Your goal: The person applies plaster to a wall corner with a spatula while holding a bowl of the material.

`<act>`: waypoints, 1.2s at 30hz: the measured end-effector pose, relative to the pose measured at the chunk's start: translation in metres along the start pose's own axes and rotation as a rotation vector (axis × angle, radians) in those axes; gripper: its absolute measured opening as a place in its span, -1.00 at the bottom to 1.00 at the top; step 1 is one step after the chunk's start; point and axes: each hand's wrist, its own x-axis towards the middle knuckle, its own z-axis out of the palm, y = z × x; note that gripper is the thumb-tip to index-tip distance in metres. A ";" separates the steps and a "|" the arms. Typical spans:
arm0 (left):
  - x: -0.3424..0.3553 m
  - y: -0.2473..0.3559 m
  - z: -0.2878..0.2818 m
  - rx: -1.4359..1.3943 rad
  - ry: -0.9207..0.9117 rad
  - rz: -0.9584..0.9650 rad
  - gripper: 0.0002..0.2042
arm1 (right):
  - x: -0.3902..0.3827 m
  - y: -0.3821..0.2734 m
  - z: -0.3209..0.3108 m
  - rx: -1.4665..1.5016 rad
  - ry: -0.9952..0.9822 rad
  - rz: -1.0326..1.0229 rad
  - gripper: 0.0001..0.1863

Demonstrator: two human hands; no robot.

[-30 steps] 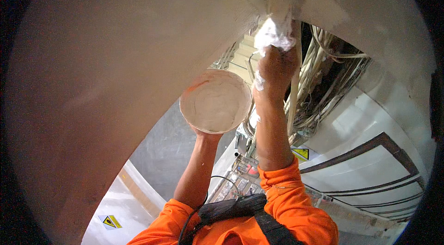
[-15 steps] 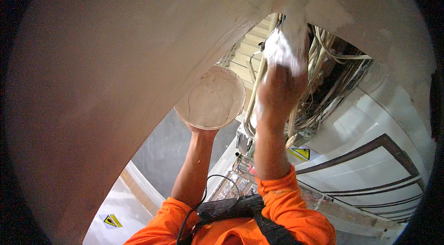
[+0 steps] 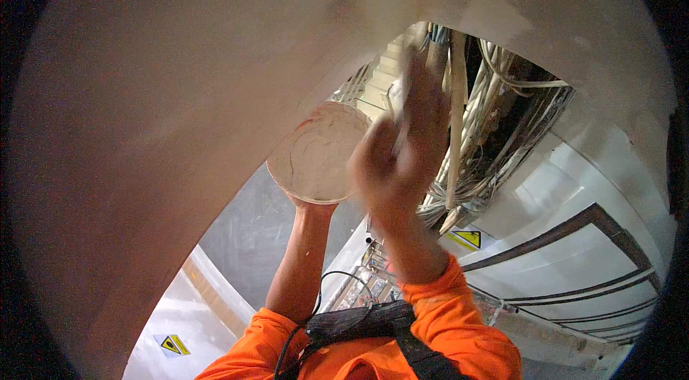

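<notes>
My left hand [image 3: 310,200] holds a round tub [image 3: 313,200] of smooth beige filler [image 3: 316,154] from beneath. The tub hides most of its fingers. Just right of the tub's rim, my right hand [image 3: 398,157] is smeared by motion. It seems closed around a flat scraper [image 3: 402,122], now turned nearly edge-on and blurred, so its shape is hard to read. A smooth beige panel [image 3: 179,93] curves over the left and top, with a paler patch [image 3: 495,14] near the opening.
Pale cables [image 3: 488,114] hang in bundles inside the opening behind my right hand. White curved panels with dark strips [image 3: 596,218] lie at the right. A warning label [image 3: 468,238] is on the right and another label [image 3: 172,345] at lower left. A black cable [image 3: 344,274] crosses my chest.
My right hand has come down and left from the panel's edge toward the tub, and the scraper has turned from broad face to nearly edge-on. The tub has hardly moved.
</notes>
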 end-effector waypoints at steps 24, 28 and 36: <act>-0.001 -0.010 0.029 -0.252 -0.083 -0.112 -0.35 | 0.017 -0.001 0.004 0.311 -0.028 0.114 -0.46; -0.002 -0.006 0.020 -0.168 -0.001 -0.049 -0.36 | -0.026 -0.026 -0.036 0.553 -0.340 0.310 -0.54; -0.023 0.006 0.011 -0.110 0.070 -0.075 -0.35 | -0.008 0.005 0.025 0.194 -0.029 0.188 -0.34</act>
